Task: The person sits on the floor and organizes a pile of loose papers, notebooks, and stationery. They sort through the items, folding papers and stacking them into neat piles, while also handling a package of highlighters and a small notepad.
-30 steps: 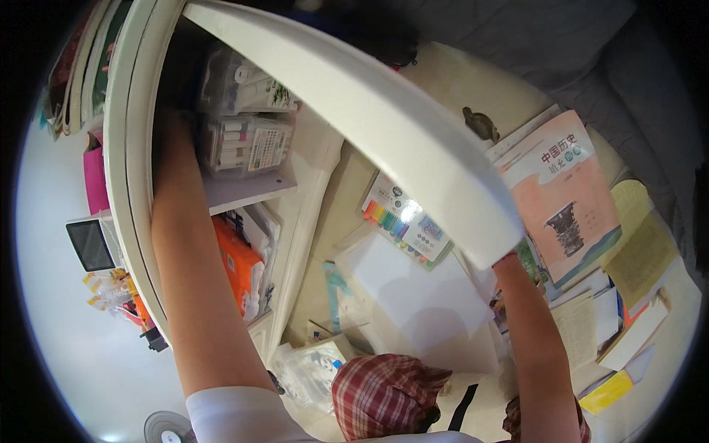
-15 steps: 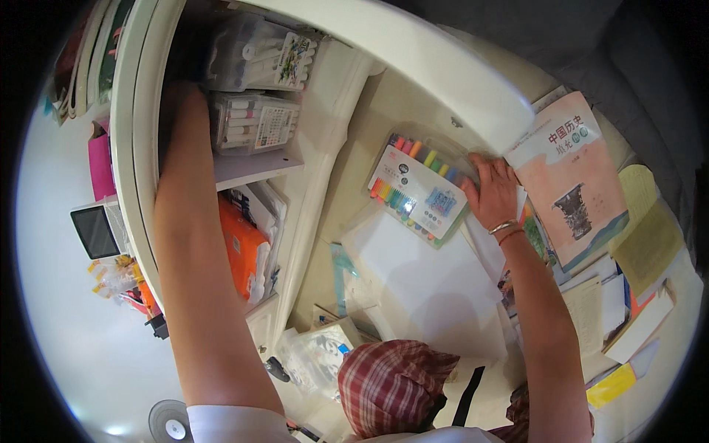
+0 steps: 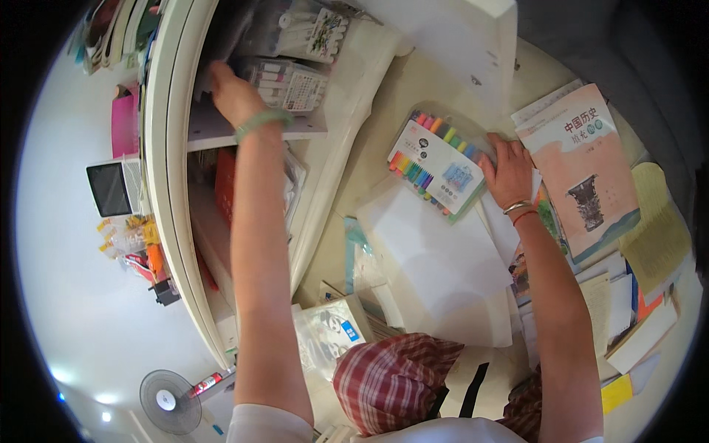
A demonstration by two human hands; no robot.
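Note:
My left hand (image 3: 235, 96), with a green bangle (image 3: 264, 124) at the wrist, reaches into the upper compartment of a white cabinet (image 3: 325, 184). Its fingers are curled at the edge of something pale and greyish that I cannot make out. Beside it stands a clear case of white markers (image 3: 292, 87), with a second marker case (image 3: 314, 33) above. On the desk, my right hand (image 3: 508, 173) lies with its fingers stretched out at the right edge of a clear case of coloured markers (image 3: 436, 162). That case overlaps white paper (image 3: 436, 258).
A cabinet door (image 3: 450, 52) stands ajar over the desk's far side. Right of my right hand lie a peach-coloured book (image 3: 580, 162), a yellowish booklet (image 3: 650, 229) and loose papers. Red plaid cloth (image 3: 395, 380) bulges at the near edge. A round fan (image 3: 170, 402) is at lower left.
My left hand has drawn back from deep in the cabinet and now shows beside the marker case. The whole view has shifted. My right hand stays by the coloured markers.

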